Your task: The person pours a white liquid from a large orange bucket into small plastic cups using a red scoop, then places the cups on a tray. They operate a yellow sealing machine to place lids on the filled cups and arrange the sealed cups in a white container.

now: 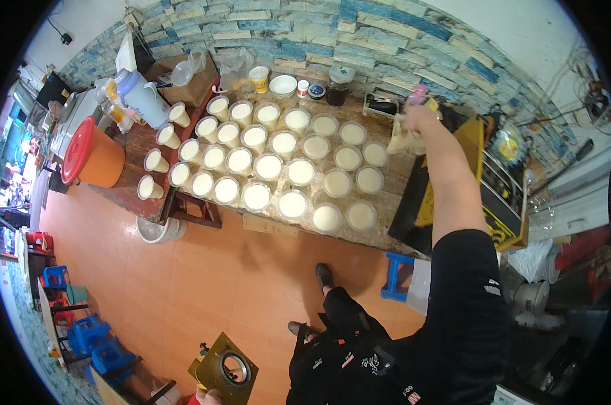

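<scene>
My right hand [419,119], blurred, reaches across the wooden table [386,202] near the wall and has hold of a beige cloth [406,142]. A small pink object [418,92] shows at its fingertips. At the bottom edge, my left hand [210,397], partly cut off, grips a yellow metal plate [247,357] with a round ring in it; something red lies beside it. Rows of clear plastic cups [302,172] filled with a creamy white substance cover much of the table. Several more filled cups [153,160] stand on a reddish table to the left.
A black and yellow metal device [470,147] sits at the table's right end, beside my right forearm. A jar [340,83], tub [258,78] and bowl [283,86] line the wall. Left are a red-lidded orange bucket [100,157] and blue jug [144,98]; below, a blue stool [397,277].
</scene>
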The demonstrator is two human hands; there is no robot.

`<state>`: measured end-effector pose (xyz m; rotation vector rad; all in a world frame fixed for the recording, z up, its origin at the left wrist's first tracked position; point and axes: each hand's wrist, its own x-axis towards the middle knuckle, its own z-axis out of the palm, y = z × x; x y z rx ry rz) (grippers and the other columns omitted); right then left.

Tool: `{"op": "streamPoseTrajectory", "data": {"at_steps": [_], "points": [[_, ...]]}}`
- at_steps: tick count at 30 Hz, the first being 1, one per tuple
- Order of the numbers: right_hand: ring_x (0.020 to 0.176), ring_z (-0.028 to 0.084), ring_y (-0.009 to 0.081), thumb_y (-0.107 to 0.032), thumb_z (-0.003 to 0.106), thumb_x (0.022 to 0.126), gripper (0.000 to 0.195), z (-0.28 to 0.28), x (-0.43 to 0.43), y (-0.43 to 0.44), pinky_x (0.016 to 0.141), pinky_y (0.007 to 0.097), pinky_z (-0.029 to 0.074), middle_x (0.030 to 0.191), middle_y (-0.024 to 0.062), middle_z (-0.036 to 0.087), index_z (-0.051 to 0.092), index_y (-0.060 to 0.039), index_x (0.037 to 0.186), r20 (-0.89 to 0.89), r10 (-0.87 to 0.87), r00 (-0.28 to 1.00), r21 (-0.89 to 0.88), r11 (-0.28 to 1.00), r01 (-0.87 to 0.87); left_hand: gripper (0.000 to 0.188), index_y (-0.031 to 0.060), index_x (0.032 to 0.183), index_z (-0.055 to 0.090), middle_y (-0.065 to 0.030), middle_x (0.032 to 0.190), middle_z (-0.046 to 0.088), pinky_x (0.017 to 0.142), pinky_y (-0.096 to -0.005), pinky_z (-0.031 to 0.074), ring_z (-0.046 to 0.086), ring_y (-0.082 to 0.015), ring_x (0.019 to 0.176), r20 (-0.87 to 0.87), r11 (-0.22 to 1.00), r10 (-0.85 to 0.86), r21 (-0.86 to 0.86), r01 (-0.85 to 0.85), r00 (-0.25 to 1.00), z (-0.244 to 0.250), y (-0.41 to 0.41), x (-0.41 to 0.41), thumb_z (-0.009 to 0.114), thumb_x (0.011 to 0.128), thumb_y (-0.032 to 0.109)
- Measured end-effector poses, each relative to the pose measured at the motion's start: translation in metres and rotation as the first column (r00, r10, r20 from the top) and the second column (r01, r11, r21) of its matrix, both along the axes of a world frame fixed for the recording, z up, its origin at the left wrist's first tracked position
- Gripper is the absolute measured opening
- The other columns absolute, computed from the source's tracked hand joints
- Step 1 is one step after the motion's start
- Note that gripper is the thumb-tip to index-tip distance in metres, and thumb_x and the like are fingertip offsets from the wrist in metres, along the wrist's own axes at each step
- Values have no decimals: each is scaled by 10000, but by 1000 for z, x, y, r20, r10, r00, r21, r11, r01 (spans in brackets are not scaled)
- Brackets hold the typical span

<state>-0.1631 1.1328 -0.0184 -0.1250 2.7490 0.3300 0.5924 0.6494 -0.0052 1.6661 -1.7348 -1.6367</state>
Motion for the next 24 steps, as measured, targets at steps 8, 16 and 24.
{"op": "streamPoseTrajectory", "data": {"at_steps": [8, 16, 24], "points": [[1312, 425, 385, -207, 493, 933, 384, -109, 7, 22, 987, 589, 354, 1410, 155, 494, 604, -145, 1296, -10, -321, 947, 151, 936, 318, 311, -18, 856, 626, -93, 776, 614, 520, -282, 467, 548, -168, 599, 111, 996, 20, 81, -29, 994, 24, 23, -55, 443, 612, -81], [1106, 625, 303, -175, 567, 840, 277, 45, 19, -39, 877, 457, 510, 1160, 142, 669, 710, -77, 1057, -406, -246, 880, -189, 965, 183, 230, -27, 895, 641, -136, 864, 654, 679, -396, 536, 633, -266, 745, -19, 931, -363, -45, 362, 931, 12, -21, -17, 622, 676, 41], [898, 631, 389, -238, 547, 859, 272, 95, 223, -112, 794, 512, 502, 937, 204, 665, 652, -45, 1019, -835, 29, 549, -383, 687, -618, 379, -25, 933, 580, -47, 798, 574, 491, -240, 397, 532, -147, 622, -443, 973, -75, 162, 162, 893, 81, 14, -35, 452, 583, -89]]}}
